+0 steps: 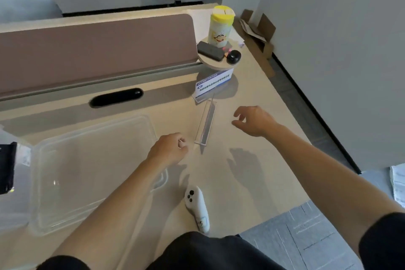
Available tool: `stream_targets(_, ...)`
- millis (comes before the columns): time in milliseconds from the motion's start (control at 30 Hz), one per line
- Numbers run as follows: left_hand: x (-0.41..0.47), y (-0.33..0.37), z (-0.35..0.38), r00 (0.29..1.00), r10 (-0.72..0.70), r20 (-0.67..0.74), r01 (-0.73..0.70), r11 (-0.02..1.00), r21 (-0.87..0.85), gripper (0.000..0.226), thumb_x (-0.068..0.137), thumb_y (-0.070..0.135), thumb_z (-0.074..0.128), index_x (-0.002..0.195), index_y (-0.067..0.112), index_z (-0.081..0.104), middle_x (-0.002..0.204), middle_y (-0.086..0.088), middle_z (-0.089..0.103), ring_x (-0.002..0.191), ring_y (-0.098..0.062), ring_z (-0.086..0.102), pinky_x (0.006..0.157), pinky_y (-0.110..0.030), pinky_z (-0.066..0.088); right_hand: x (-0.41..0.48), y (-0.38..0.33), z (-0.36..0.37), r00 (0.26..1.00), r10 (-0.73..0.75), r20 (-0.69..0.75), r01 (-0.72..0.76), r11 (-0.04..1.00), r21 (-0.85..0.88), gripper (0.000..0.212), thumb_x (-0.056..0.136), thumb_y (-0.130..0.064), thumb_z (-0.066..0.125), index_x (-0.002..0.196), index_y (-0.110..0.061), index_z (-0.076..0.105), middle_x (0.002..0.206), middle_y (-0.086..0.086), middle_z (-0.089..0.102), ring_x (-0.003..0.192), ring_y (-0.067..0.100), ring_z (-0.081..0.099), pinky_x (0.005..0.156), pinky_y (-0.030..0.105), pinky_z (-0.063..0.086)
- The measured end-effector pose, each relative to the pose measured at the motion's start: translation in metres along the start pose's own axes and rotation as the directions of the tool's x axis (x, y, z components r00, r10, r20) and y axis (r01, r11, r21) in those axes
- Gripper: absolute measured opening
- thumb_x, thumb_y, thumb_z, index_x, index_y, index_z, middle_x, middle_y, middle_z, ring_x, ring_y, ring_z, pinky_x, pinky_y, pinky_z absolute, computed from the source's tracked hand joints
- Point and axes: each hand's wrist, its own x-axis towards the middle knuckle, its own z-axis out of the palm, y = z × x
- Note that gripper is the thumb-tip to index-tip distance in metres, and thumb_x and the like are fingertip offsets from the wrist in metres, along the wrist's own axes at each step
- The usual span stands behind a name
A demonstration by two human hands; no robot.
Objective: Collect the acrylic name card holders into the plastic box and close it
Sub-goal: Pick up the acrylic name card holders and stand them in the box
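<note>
- On the pale table (252, 142), the clear plastic box (94, 173) sits open at the left and looks empty, so nothing seems collected yet.
- An empty acrylic holder (206, 123) lies flat in the middle, between the two hands; a second holder with a printed blue-and-white card (213, 83) stands just behind it, under a small round shelf (210, 61).
- The left hand (168, 149) hovers near the flat holder's near end, fingers curled in; something small may be pinched there, but I cannot tell.
- The right hand (254, 120) is spread loosely, holding nothing, to the right of the holder.
- Left to do, by my reading: both holders in, then the lid on; the lid may be the clear piece at the far left edge, but that is unclear.
- Materials: the holders are hard, glossy, see-through strips with sharp edges; the box is thin, rounded-cornered, faintly cloudy plastic; the table is smooth and matte.
</note>
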Motion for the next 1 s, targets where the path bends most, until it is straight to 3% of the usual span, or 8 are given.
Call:
stream_targets(133, 0.030, 0.022, 0.024, 0.992, -0.118, -0.030, 0.116, 0.991, -0.062, 0.036, 0.086, 0.040, 0.060, 0.120, 0.027, 0.058, 0.117, 0.008, 0.060, 0.099, -0.016, 0.060, 0.084, -0.032, 0.051, 0.071, 0.007, 0.001, 0.996, -0.062, 0.071, 0.057, 0.996, 0.074, 0.057, 0.092, -0.061, 0.054, 0.134, -0.022, 0.052, 0.125, 0.002, 0.065, 0.110, 0.023, 0.061, 0.092, 0.040, 0.051)
stream_targets(300, 0.068, 0.045, 0.055, 0.969, -0.247, -0.025, 0.240, 0.959, -0.147, 0.070, 0.078, 0.058, 0.065, 0.138, 0.027, 0.047, 0.135, 0.003, 0.054, 0.116, -0.016, 0.056, 0.095, -0.034, 0.048, 0.137, 0.016, 0.012, 0.987, -0.143, 0.078, 0.112, 0.944, 0.311, 0.076, 0.090, -0.064, 0.055, 0.147, -0.014, 0.041, 0.145, 0.008, 0.051, 0.129, 0.025, 0.052, 0.100, 0.040, 0.044)
stream_targets(433, 0.090, 0.051, 0.068, 0.953, -0.292, -0.078, 0.262, 0.927, -0.270, 0.065, 0.086, 0.047, 0.065, 0.143, 0.026, 0.043, 0.141, 0.002, 0.050, 0.125, -0.016, 0.053, 0.094, -0.025, 0.041, 0.172, 0.015, 0.029, 0.963, -0.234, 0.131, 0.110, 0.790, 0.603, 0.054, 0.090, -0.058, 0.059, 0.133, -0.028, 0.048, 0.132, -0.006, 0.050, 0.125, 0.016, 0.049, 0.095, 0.032, 0.039)
stream_targets(567, 0.101, 0.061, 0.078, 0.972, -0.203, -0.118, 0.176, 0.963, -0.204, 0.032, 0.099, 0.032, 0.050, 0.127, 0.020, 0.059, 0.116, -0.003, 0.063, 0.098, -0.015, 0.061, 0.075, -0.017, 0.045, 0.191, 0.018, 0.055, 0.938, -0.273, 0.214, 0.027, 0.670, 0.741, 0.043, 0.085, -0.066, 0.058, 0.121, -0.044, 0.050, 0.127, -0.012, 0.055, 0.120, 0.015, 0.053, 0.102, 0.042, 0.044)
stream_targets(700, 0.103, 0.062, 0.082, 0.979, -0.183, -0.087, 0.167, 0.972, -0.164, 0.033, 0.101, 0.034, 0.043, 0.127, 0.018, 0.056, 0.098, 0.001, 0.064, 0.082, -0.013, 0.060, 0.063, -0.009, 0.037, 0.194, 0.009, 0.069, 0.954, -0.245, 0.172, 0.010, 0.599, 0.801, 0.029, 0.093, -0.053, 0.058, 0.117, -0.040, 0.049, 0.123, -0.006, 0.057, 0.113, 0.015, 0.055, 0.096, 0.037, 0.045)
stream_targets(800, 0.104, 0.062, 0.082, 0.986, -0.154, -0.060, 0.146, 0.980, -0.133, 0.034, 0.103, 0.034, 0.037, 0.131, 0.019, 0.051, 0.096, -0.002, 0.063, 0.080, -0.013, 0.060, 0.065, -0.016, 0.044, 0.193, 0.003, 0.075, 0.972, -0.202, 0.120, 0.017, 0.566, 0.824, 0.024, 0.090, -0.054, 0.059, 0.110, -0.043, 0.053, 0.122, -0.005, 0.061, 0.114, 0.017, 0.058, 0.101, 0.042, 0.049)
stream_targets(900, 0.097, 0.060, 0.078, 0.989, -0.148, -0.010, 0.145, 0.978, -0.150, 0.033, 0.103, 0.034, 0.034, 0.127, 0.020, 0.052, 0.090, -0.004, 0.060, 0.076, -0.015, 0.059, 0.065, -0.027, 0.048, 0.185, -0.006, 0.074, 0.979, -0.184, 0.084, 0.037, 0.575, 0.818, 0.039, 0.078, -0.069, 0.056, 0.103, -0.039, 0.058, 0.113, -0.005, 0.063, 0.109, 0.017, 0.058, 0.099, 0.047, 0.050)
stream_targets(1000, 0.077, 0.055, 0.070, 0.989, -0.145, -0.030, 0.137, 0.974, -0.178, 0.033, 0.103, 0.033, 0.034, 0.129, 0.023, 0.051, 0.092, -0.003, 0.063, 0.077, -0.018, 0.060, 0.069, -0.037, 0.052, 0.168, -0.018, 0.071, 0.978, -0.197, 0.069, 0.060, 0.583, 0.810, 0.044, 0.072, -0.079, 0.053, 0.104, -0.049, 0.055, 0.123, -0.001, 0.057, 0.120, 0.025, 0.051, 0.102, 0.055, 0.046)
